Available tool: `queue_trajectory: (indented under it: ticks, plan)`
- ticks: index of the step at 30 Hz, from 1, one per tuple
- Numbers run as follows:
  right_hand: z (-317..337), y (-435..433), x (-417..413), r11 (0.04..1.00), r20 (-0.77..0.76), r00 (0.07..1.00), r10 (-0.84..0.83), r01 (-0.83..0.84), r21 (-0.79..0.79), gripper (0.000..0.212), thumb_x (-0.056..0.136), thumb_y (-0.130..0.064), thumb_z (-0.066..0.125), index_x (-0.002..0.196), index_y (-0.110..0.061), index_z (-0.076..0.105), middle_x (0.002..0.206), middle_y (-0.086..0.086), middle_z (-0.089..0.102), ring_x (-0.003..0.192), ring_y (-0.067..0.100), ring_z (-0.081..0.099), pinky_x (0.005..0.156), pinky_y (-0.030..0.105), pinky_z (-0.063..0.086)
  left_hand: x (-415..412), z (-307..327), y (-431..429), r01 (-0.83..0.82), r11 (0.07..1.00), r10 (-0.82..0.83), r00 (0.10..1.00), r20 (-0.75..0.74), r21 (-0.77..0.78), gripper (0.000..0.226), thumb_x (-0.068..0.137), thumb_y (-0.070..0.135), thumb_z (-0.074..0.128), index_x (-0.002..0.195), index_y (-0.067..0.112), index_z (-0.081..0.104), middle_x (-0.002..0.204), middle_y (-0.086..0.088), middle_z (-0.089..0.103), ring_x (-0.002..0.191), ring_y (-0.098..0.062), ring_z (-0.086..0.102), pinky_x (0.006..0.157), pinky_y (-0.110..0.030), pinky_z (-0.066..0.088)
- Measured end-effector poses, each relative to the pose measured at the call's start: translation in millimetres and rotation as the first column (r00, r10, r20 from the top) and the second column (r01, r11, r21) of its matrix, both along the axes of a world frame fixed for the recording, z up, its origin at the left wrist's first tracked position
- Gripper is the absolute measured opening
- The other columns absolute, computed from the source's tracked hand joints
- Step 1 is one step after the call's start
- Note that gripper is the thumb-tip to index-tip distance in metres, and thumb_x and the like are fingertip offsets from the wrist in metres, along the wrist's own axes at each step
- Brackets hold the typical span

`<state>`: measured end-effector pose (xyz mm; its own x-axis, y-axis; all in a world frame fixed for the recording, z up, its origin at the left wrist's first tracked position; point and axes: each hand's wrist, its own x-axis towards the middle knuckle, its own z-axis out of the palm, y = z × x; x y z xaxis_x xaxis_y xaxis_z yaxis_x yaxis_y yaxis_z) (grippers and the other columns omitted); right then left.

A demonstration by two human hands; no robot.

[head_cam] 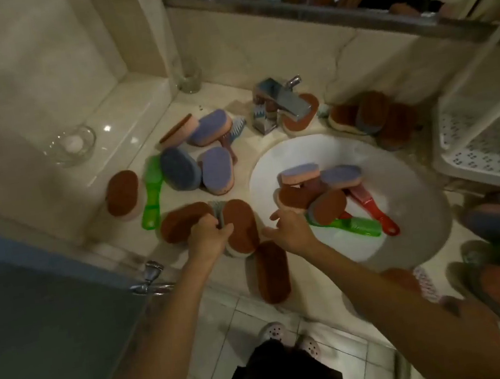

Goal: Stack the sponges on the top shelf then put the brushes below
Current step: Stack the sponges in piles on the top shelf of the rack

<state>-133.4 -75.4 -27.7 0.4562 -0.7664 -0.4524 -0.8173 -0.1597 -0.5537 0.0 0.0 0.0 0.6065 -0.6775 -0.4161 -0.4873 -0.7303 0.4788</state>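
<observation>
Single view. The camera is mounted on my head and faces forward and steeply downward, wide-angle, with lines bowing at the edges. It sits near the desk [252,141]; the sink [301,150] occupies centre right. My forearms enter from the bottom edge, with my left hand [207,239] and right hand [289,232] at frame centre. The mirror [313,6] crosses the top; the floor [252,313] shows at lower centre.

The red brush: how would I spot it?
Find the white sink basin below the chrome tap. The red brush lies at the right of the pile inside it. Its handle is the only red one there, next to a green brush.
</observation>
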Motion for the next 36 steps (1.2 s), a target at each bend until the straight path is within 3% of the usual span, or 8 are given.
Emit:
queue_trajectory:
  ticks: [3, 6, 10, 14, 18, 21, 28, 36]
  plan:
    - [-6, -3, 11, 0.998, -0.024, 0.998, 0.058, -0.058, -0.032, 0.037, 0.092, -0.029, 0.050, 0.111, 0.000, 0.064, 0.115, 0.020, 0.065, 0.111, 0.034, 0.057, 0.101, 0.042, 0.040, -6, -7, -4, -0.036, 0.998, 0.040, 0.995, -0.089, 0.045, 0.045, 0.088, 0.026, 0.060, 0.123, -0.001, 0.050, 0.125, -0.019, 0.059, 0.118, -0.033, 0.054, 0.092, -0.036, 0.044]
    - [-7, -5, 20, 0.997, 0.024, 0.996, 0.081, -0.081, 0.001, 0.026, 0.090, -0.022, 0.053, 0.072, -0.005, 0.062, 0.098, 0.021, 0.070, 0.098, 0.035, 0.061, 0.092, 0.042, 0.042, -11, -10, -6, -0.114, 0.993, 0.111, 0.975, -0.190, -0.007, 0.039, 0.086, 0.018, 0.063, 0.119, 0.005, 0.047, 0.122, -0.019, 0.059, 0.116, -0.032, 0.055, 0.086, -0.034, 0.044]
    - [-4, -14, 28, 0.964, 0.268, 0.937, -0.226, 0.175, 0.203, 0.021, 0.085, -0.015, 0.062, 0.101, 0.000, 0.060, 0.095, 0.012, 0.064, 0.090, 0.024, 0.059, 0.084, 0.036, 0.046, -1, -6, -7, -0.264, 0.949, 0.199, 0.926, -0.322, -0.173, 0.039, 0.082, 0.012, 0.067, 0.115, 0.009, 0.046, 0.085, 0.001, 0.057, 0.092, -0.025, 0.058, 0.075, -0.032, 0.047]
    - [12, -21, 35, 0.783, 0.420, 0.744, -0.520, 0.220, 0.582, 0.023, 0.084, -0.003, 0.063, 0.096, -0.009, 0.045, 0.082, 0.004, 0.057, 0.074, 0.017, 0.058, 0.067, 0.026, 0.051, 24, -7, -11, -0.279, 0.932, 0.161, 0.890, -0.426, -0.230, 0.043, 0.082, 0.012, 0.067, 0.122, 0.006, 0.052, 0.110, -0.015, 0.059, 0.104, -0.031, 0.061, 0.090, -0.049, 0.053]
    - [12, -25, 40, 0.763, 0.390, 0.731, -0.560, 0.270, 0.588, 0.025, 0.083, -0.006, 0.065, 0.093, -0.011, 0.043, 0.091, 0.008, 0.057, 0.077, 0.018, 0.058, 0.066, 0.031, 0.053, 62, -15, -9, -0.071, 0.961, 0.042, 0.993, -0.113, -0.267, 0.035, 0.082, 0.005, 0.064, 0.115, 0.001, 0.059, 0.117, -0.020, 0.061, 0.110, -0.035, 0.058, 0.094, -0.041, 0.048]
    - [8, -24, 43, 0.755, 0.364, 0.727, -0.582, 0.317, 0.574, 0.026, 0.082, -0.006, 0.066, 0.093, -0.011, 0.043, 0.095, 0.010, 0.056, 0.081, 0.020, 0.058, 0.074, 0.039, 0.055, 88, -21, -3, 0.251, 0.967, -0.257, 0.953, 0.162, 0.052, 0.059, 0.071, 0.016, 0.074, 0.125, 0.009, 0.051, 0.128, -0.015, 0.053, 0.120, -0.032, 0.048, 0.096, -0.036, 0.041]
    - [6, -22, 47, 0.773, 0.332, 0.754, -0.566, 0.347, 0.531, 0.028, 0.082, -0.007, 0.066, 0.097, -0.009, 0.042, 0.103, 0.012, 0.054, 0.095, 0.026, 0.056, 0.089, 0.046, 0.053, 88, -23, -1, 0.332, 0.911, -0.382, 0.902, 0.199, 0.246, 0.081, 0.062, 0.025, 0.082, 0.126, 0.008, 0.037, 0.131, -0.015, 0.033, 0.122, -0.033, 0.038, 0.094, -0.038, 0.040]
    - [6, -20, 48, 0.790, 0.303, 0.772, -0.559, 0.386, 0.477, 0.032, 0.080, -0.008, 0.068, 0.102, -0.009, 0.045, 0.094, 0.005, 0.053, 0.094, 0.023, 0.055, 0.089, 0.043, 0.054, 86, -7, 8, 0.201, 0.979, -0.200, 0.979, 0.039, -0.023, 0.051, 0.071, 0.005, 0.075, 0.097, 0.008, 0.031, 0.102, -0.012, 0.046, 0.099, -0.031, 0.054, 0.070, -0.035, 0.043]
